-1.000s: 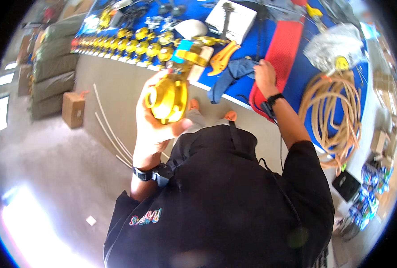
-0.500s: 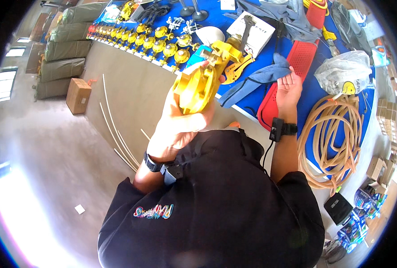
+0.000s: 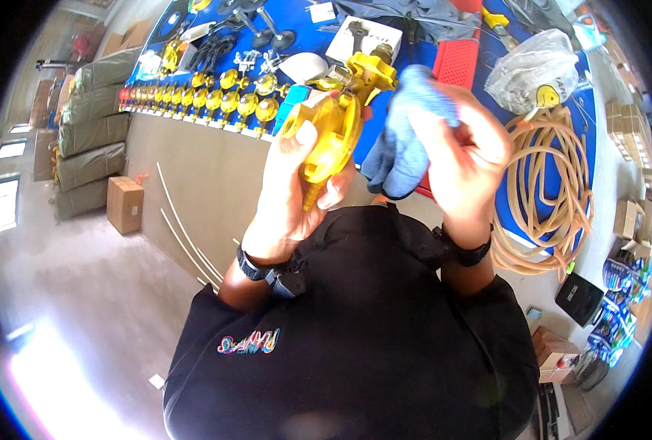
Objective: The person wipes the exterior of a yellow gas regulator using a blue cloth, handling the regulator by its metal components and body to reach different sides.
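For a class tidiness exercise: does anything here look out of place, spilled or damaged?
Mildly: a white scrap lies alone on the floor at lower left, like dropped litter, and pale strips lie loose too, while the hose on the table is coiled. I see no spill or damage.

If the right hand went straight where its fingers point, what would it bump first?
Probably the yellow fitting in the left hand, the blue cloth in the right hand touching it first. Depth is unclear, so it might pass above or below.
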{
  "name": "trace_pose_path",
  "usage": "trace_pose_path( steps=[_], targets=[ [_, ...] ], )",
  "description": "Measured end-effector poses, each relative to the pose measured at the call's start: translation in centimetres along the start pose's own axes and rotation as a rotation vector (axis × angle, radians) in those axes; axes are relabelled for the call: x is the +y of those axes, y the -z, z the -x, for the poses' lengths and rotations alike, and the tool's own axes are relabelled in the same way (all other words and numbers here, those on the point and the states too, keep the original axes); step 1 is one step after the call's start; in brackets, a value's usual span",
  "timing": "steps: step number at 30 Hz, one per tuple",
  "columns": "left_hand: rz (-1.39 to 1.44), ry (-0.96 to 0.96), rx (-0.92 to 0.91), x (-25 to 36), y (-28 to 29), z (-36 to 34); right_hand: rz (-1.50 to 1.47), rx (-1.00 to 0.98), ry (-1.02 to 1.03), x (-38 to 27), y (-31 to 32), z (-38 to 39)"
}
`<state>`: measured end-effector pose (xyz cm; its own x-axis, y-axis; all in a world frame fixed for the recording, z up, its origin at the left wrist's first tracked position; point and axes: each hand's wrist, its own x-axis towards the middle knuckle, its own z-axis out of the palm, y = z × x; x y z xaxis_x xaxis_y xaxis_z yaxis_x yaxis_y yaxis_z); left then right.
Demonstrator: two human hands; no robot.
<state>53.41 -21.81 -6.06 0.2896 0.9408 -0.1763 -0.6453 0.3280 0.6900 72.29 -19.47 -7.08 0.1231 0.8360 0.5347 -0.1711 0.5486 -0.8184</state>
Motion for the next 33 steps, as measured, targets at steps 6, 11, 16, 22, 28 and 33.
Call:
trace_pose_path(
  steps=[6, 11, 16, 22, 28, 33],
  targets=[
    [-0.108, -0.044, -0.004, -0.4, -1.0, 0.2, 0.282, -0.084, 0.146, -1.3, -0.7, -0.8],
    [-0.085, -0.072, 0.099, -0.5, -2.0, -0.2, 0.291, -0.101, 0.04, -2.6, -0.9, 0.5],
    [-0.372, -0.173, 0.171, -0.4, -3.1, -0.2, 0.339, -0.091, 0.011, -3.6, -0.7, 0.6],
    [-0.355, -0.191, 0.19, -0.5, -3.1, -0.1, 0.368, -0.123, 0.077, -3.6, -0.8, 0.7],
    [-0.384, -0.183, 0.243, -0.3, -2.6, -0.1, 0.346, -0.169, 0.082, -3.1, -1.0, 0.5],
    [-0.372, -0.184, 0.271, -0.2, -1.8, -0.2, 0.415, -0.21, 0.238, -4.0, -2.3, 1.6]
  ],
)
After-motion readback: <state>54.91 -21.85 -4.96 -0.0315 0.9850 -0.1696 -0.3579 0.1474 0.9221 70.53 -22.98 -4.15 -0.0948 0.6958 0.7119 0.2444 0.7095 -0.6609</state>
